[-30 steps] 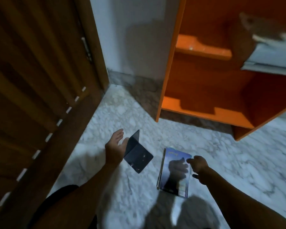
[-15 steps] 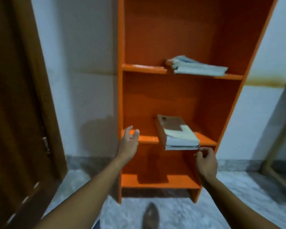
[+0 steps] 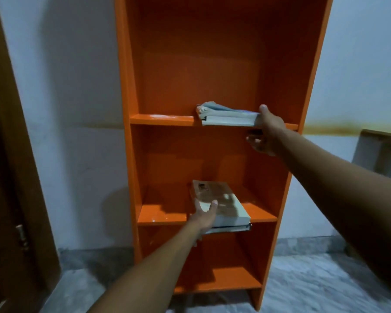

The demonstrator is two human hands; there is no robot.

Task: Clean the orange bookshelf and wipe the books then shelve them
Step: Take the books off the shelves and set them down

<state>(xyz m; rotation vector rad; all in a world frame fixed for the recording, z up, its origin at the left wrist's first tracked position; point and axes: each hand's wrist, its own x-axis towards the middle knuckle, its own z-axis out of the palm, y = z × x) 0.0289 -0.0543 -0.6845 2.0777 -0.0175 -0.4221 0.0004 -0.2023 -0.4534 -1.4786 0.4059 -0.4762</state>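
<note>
Bookshelf [image 3: 131, 154] stands between door [image 3: 11, 177] and wall [image 3: 357, 64], on floor [image 3: 314, 279].

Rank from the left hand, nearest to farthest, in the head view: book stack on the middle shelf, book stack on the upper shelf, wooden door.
1. Book stack on the middle shelf: the left hand grips its near left corner.
2. Wooden door: far left of frame, beside the orange bookshelf.
3. Book stack on the upper shelf: up and right, at the right hand.

Ranks 2 and 3 are close.
</note>
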